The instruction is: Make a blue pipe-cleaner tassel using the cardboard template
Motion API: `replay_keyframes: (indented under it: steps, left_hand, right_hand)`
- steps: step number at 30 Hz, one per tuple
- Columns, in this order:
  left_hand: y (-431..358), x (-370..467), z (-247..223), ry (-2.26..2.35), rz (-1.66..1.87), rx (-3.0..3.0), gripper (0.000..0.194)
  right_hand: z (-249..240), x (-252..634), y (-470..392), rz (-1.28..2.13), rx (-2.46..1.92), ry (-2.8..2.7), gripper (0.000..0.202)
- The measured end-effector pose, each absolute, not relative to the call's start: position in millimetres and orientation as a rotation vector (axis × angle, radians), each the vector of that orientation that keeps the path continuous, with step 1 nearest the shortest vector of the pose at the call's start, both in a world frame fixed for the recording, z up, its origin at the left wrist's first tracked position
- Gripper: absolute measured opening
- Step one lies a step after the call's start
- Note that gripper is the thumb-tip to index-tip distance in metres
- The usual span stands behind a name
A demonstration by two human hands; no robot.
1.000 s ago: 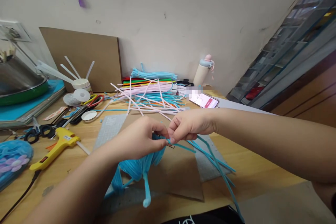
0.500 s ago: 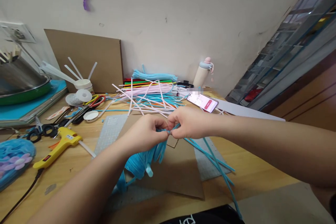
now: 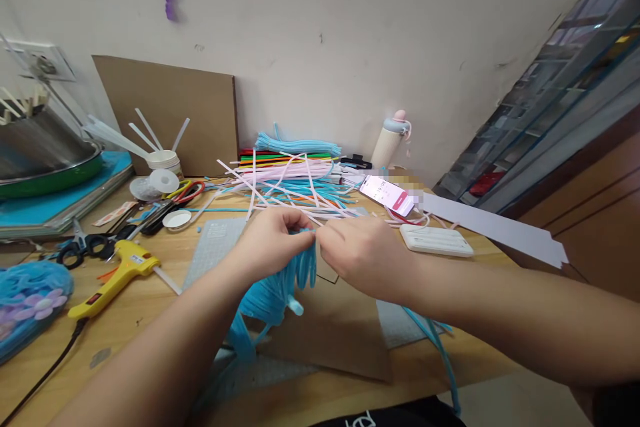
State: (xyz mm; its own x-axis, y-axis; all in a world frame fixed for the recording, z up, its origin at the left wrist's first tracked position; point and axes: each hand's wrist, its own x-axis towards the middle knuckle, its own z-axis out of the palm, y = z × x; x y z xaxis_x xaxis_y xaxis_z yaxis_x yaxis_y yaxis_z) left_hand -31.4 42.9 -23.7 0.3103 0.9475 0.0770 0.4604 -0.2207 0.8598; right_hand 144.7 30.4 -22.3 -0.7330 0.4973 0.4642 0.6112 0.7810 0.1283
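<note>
cardboard (image 3: 345, 340) on cutting mat (image 3: 213, 240)

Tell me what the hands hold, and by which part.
The left hand pinches the blue fuzzy piece by its upper end; whether the right hand grips anything is hidden.

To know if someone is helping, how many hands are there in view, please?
2: the left hand pinches the blue bundle; the right hand is close beside it. No other hand shows.

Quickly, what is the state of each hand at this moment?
Left hand: closed, pinching the top of the blue fuzzy bundle.
Right hand: closed; whether it holds anything cannot be told.
</note>
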Motion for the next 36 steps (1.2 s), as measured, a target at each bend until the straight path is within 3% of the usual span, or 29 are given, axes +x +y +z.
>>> replay_keyframes:
  steps: [7,12,30,36]
  left_hand:
    - [36.0,-30.8,-13.0,1.396,0.964,1.948,0.012]
    - [33.3,-29.0,-14.6,1.333,0.981,2.029,0.009]
    - [34.2,-30.5,-15.5,1.287,0.907,1.944,0.012]
    - [33.4,-30.6,-13.8,1.202,0.895,1.809,0.013]
  right_hand:
    - [-36.2,137.5,21.7,1.281,-1.028,-1.516,0.011]
    - [-37.7,129.6,21.4,1.871,-0.878,-0.944,0.019]
    - [-42.6,144.2,44.1,1.91,-0.854,-1.141,0.02]
    - [-40.8,137.9,39.6,1.523,-0.85,-1.396,0.012]
